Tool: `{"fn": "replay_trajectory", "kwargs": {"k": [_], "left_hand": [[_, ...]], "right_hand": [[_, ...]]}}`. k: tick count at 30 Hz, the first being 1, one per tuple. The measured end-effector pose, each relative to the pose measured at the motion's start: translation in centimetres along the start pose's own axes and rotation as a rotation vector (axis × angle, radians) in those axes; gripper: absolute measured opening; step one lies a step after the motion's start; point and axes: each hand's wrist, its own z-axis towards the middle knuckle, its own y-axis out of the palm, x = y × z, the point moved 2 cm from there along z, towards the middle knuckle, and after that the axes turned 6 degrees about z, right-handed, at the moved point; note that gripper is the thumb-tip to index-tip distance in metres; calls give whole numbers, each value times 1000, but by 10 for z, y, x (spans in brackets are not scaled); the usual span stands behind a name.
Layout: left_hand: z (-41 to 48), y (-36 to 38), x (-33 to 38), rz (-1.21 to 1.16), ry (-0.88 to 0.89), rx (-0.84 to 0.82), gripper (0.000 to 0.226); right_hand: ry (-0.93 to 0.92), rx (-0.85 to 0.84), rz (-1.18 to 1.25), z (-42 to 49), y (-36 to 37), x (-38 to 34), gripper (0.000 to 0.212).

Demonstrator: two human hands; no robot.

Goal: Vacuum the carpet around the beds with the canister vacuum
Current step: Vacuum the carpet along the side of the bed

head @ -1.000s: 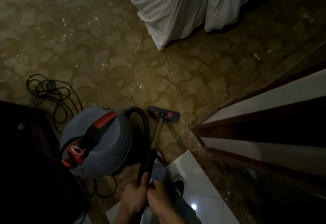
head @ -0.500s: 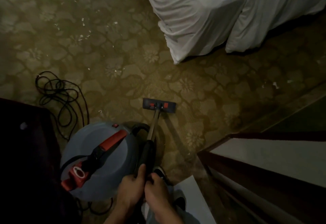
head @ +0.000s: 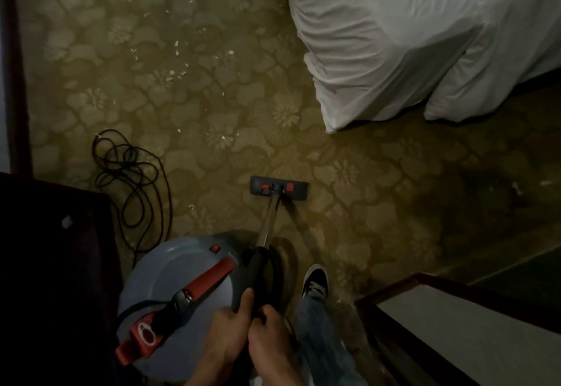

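Wand [head: 267,224] of the canister vacuum [head: 170,294]: likely rigid and light, floor head [head: 278,187] flat on the carpet [head: 212,97], nearer you than the bed [head: 394,36] corner. Your left hand [head: 226,334] and right hand [head: 270,343] both wrap its black grip [head: 256,267]; hold there.

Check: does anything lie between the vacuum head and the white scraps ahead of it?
Nothing visible does. Bare carpet runs from the vacuum head to the white scraps. The coiled cord lies off to its left, the bed corner to its right.
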Motion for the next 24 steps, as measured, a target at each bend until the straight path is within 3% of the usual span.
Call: {"fn": "replay_trajectory", "kwargs": {"k": [14, 24], "left_hand": [[36, 42, 172, 56, 152, 22, 65], [40, 68, 234, 165, 168, 24, 71]], "right_hand": [[20, -58, 251, 80, -116, -78, 27], [29, -10, 348, 106, -170, -96, 22]]}}
